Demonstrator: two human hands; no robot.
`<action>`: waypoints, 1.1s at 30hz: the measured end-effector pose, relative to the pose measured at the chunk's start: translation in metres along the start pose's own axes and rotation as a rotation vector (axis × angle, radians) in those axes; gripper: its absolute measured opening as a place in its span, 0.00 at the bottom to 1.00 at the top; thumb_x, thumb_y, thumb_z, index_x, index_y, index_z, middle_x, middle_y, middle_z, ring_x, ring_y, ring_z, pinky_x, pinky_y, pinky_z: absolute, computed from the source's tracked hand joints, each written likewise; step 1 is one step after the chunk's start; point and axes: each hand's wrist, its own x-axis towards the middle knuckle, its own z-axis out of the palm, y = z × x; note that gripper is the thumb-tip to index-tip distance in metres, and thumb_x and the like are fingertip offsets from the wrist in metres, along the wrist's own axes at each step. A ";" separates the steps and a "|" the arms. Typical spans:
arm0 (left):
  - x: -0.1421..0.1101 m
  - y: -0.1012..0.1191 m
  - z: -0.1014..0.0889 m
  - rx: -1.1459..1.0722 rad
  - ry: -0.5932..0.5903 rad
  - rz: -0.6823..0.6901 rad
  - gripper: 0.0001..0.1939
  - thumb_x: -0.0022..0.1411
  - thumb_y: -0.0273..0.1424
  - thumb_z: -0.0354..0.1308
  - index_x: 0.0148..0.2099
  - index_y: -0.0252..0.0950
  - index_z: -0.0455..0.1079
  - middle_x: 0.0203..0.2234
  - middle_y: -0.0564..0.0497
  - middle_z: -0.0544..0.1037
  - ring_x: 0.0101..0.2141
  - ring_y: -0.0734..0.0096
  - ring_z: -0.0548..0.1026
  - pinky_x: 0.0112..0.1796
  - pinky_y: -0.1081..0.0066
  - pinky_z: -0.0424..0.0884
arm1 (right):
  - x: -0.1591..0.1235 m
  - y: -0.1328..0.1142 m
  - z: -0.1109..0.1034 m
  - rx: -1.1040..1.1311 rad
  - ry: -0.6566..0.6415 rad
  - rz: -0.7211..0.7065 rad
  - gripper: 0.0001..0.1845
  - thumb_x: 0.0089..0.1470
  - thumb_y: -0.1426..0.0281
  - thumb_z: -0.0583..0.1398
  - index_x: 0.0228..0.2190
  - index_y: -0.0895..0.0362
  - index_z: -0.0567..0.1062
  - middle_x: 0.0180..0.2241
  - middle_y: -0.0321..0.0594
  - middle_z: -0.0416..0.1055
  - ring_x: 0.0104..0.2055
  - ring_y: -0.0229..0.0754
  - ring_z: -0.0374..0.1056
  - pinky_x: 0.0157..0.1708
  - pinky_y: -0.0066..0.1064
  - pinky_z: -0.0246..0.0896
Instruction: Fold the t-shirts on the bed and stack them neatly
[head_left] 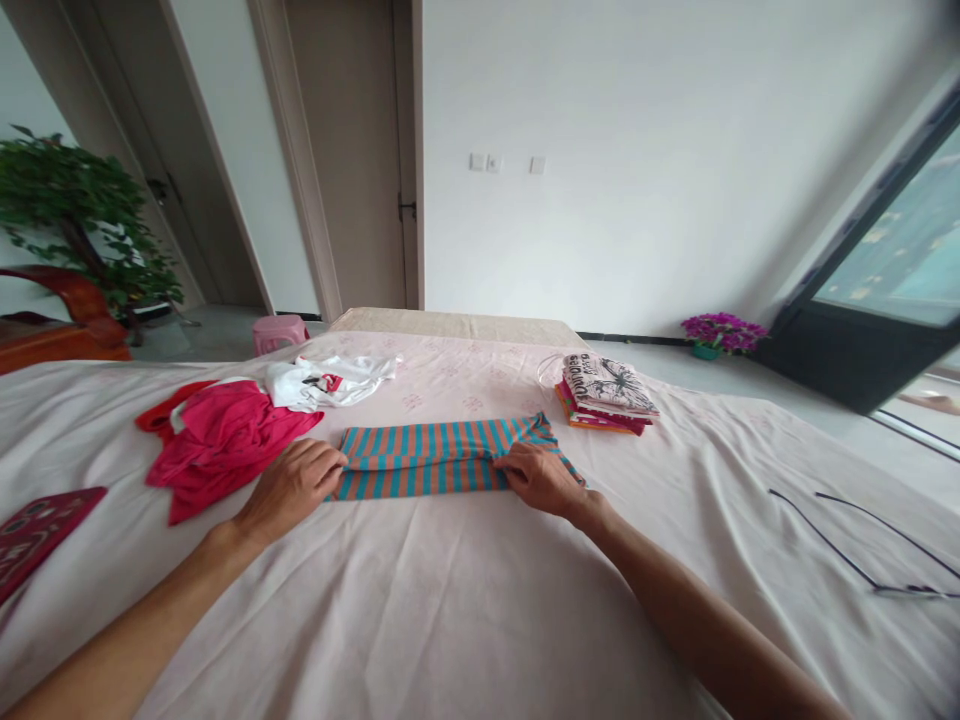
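Note:
A striped garment point(427, 450) in blue and orange-brown lies folded into a long band on the pale pink bedsheet point(465, 600). My left hand point(298, 478) pinches its left end, fingers closed on the cloth. Toward the right end, my right hand point(538, 478) grips the upper layer of the same garment. Beyond that hand, the cloth's right end spreads out in a loose, unfolded flap. Both hands' fingertips are partly hidden by the fabric.
Crumpled pink-red clothing point(232, 435) and a white garment point(330, 382) lie at left. Folded clothes point(607, 390) are stacked at right. A dark red case point(45, 535) rests at the left edge, eyeglasses point(874, 580) at the right. A pink stool point(280, 332) stands beyond.

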 end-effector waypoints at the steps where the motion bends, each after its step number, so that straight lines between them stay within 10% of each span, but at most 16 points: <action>1: 0.000 0.001 -0.002 -0.002 -0.012 0.007 0.08 0.66 0.28 0.50 0.38 0.39 0.71 0.33 0.49 0.76 0.37 0.64 0.72 0.42 0.64 0.64 | -0.001 -0.001 -0.001 0.018 -0.017 -0.007 0.20 0.54 0.79 0.55 0.42 0.52 0.81 0.38 0.39 0.77 0.41 0.40 0.71 0.43 0.28 0.61; 8: 0.015 0.014 -0.004 -0.045 -0.196 -0.127 0.11 0.65 0.36 0.52 0.32 0.39 0.70 0.27 0.52 0.76 0.32 0.66 0.74 0.36 0.67 0.64 | 0.004 0.003 -0.007 0.121 0.025 0.069 0.13 0.60 0.69 0.56 0.42 0.53 0.79 0.37 0.39 0.77 0.38 0.40 0.71 0.40 0.28 0.61; 12: 0.043 0.028 0.006 -0.146 -0.140 -0.197 0.15 0.69 0.37 0.46 0.35 0.39 0.71 0.32 0.51 0.77 0.36 0.67 0.75 0.38 0.69 0.67 | 0.018 0.025 -0.015 -0.039 0.311 0.442 0.16 0.63 0.67 0.52 0.46 0.55 0.76 0.44 0.45 0.74 0.48 0.45 0.69 0.47 0.33 0.59; 17: 0.078 0.042 0.038 -0.234 -0.106 -0.217 0.15 0.69 0.37 0.45 0.46 0.40 0.72 0.44 0.49 0.78 0.46 0.66 0.75 0.48 0.68 0.68 | 0.035 0.063 -0.017 -0.063 0.266 0.882 0.29 0.62 0.53 0.51 0.57 0.56 0.68 0.54 0.53 0.69 0.57 0.55 0.64 0.54 0.44 0.56; 23: 0.079 0.039 0.073 -0.068 -0.201 -0.306 0.19 0.70 0.37 0.45 0.56 0.41 0.69 0.55 0.46 0.73 0.55 0.62 0.70 0.56 0.61 0.63 | 0.050 0.093 -0.003 -0.025 0.195 0.900 0.28 0.55 0.60 0.58 0.56 0.57 0.70 0.52 0.54 0.73 0.55 0.57 0.68 0.54 0.45 0.58; 33: 0.073 0.036 0.079 0.115 -0.292 -0.372 0.25 0.71 0.42 0.41 0.64 0.41 0.63 0.63 0.43 0.65 0.61 0.56 0.64 0.60 0.55 0.56 | 0.047 0.125 0.007 0.141 0.320 0.989 0.27 0.56 0.70 0.50 0.55 0.55 0.74 0.51 0.43 0.75 0.53 0.46 0.70 0.51 0.31 0.62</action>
